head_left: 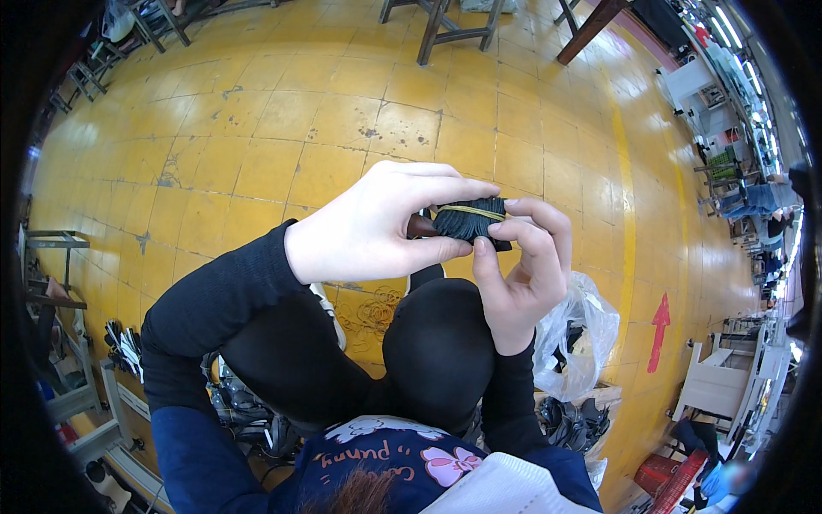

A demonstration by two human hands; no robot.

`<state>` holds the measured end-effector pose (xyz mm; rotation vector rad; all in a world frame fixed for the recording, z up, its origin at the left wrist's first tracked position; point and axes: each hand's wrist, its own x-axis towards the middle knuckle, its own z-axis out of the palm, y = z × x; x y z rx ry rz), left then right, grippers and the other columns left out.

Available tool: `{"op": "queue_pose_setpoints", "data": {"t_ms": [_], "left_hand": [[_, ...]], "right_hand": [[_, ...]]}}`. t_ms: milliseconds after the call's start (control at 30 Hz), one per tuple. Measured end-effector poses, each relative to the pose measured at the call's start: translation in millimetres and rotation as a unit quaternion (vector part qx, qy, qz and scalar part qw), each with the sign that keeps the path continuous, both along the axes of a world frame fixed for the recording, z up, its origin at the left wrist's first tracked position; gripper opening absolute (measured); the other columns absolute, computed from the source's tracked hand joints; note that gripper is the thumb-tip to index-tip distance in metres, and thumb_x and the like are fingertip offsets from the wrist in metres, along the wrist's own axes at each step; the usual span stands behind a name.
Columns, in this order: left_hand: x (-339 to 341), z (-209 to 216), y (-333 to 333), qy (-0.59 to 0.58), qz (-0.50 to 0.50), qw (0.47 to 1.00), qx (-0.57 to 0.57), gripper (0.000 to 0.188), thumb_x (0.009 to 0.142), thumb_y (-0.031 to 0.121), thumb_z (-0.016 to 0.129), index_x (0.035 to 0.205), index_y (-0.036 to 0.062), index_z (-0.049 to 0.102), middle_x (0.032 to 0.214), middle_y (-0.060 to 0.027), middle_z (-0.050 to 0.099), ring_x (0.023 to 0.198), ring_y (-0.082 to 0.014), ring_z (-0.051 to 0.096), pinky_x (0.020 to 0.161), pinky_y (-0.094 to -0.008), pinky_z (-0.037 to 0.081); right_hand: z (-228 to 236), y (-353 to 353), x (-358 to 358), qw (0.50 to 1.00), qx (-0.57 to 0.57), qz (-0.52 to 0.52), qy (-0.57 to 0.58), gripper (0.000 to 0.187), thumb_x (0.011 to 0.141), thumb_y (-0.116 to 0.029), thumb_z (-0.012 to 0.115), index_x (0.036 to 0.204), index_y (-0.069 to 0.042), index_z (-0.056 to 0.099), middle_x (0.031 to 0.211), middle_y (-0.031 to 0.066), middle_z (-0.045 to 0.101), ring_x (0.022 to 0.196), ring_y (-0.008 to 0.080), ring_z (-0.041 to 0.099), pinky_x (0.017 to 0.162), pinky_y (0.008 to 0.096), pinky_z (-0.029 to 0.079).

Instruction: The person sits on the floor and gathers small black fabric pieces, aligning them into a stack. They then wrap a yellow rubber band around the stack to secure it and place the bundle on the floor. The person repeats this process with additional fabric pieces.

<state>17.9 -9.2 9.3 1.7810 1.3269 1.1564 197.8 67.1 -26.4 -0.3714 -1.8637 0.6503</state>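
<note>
A bundle of thin black pieces (462, 227), perhaps cords or straps, is held up in front of my knees. Around it runs a yellow rubber band (467, 209). My left hand (364, 224) grips the bundle from the left, fingers over the top and thumb below. On the other side, my right hand (529, 267) pinches the bundle's right end with bent fingers and thumb. Parts of the bundle are hidden behind the fingers. On the floor between my feet lies a loose pile of rubber bands (372, 313).
By my right knee is a clear plastic bag (591, 325) with dark things inside, above a box of black pieces (575, 424). More dark pieces (244, 403) lie by my left leg. A metal frame (107, 420) stands left; wooden stools (445, 26) stand ahead on yellow tiles.
</note>
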Motion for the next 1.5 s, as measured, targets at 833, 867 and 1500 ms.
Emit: {"op": "queue_pose_setpoints", "data": {"t_ms": [833, 867, 1500], "left_hand": [[-9.4, -0.9, 7.2, 0.000, -0.006, 1.000, -0.010, 0.059, 0.078, 0.003, 0.076, 0.133, 0.0038, 0.055, 0.112, -0.0136, 0.065, 0.100, -0.0254, 0.068, 0.085, -0.0365, 0.059], [-9.3, -2.1, 7.6, -0.014, -0.011, 1.000, -0.009, 0.059, 0.078, 0.003, 0.076, 0.133, 0.0038, 0.055, 0.112, -0.0133, 0.065, 0.100, -0.0248, 0.068, 0.086, -0.0368, 0.059], [-9.0, -0.3, 6.7, -0.063, 0.008, 0.997, -0.054, 0.054, 0.080, 0.001, 0.074, 0.132, 0.0013, 0.057, 0.114, -0.0145, 0.068, 0.096, -0.0195, 0.069, 0.084, -0.0332, 0.059]], "right_hand": [[-1.9, 5.5, -9.5, 0.999, -0.041, -0.022, -0.002, 0.023, 0.068, -0.002, 0.076, 0.085, -0.004, 0.060, 0.103, 0.0152, 0.061, 0.088, 0.0246, 0.063, 0.076, 0.0334, 0.052], [-2.3, 5.2, -9.7, 0.999, -0.044, -0.021, 0.004, 0.023, 0.068, -0.002, 0.076, 0.085, -0.004, 0.060, 0.103, 0.0154, 0.061, 0.088, 0.0245, 0.063, 0.076, 0.0333, 0.052], [0.8, 5.4, -7.0, 0.996, -0.091, 0.014, -0.016, 0.024, 0.071, -0.003, 0.074, 0.090, -0.003, 0.059, 0.104, 0.0155, 0.062, 0.092, 0.0274, 0.063, 0.080, 0.0345, 0.051]]}}
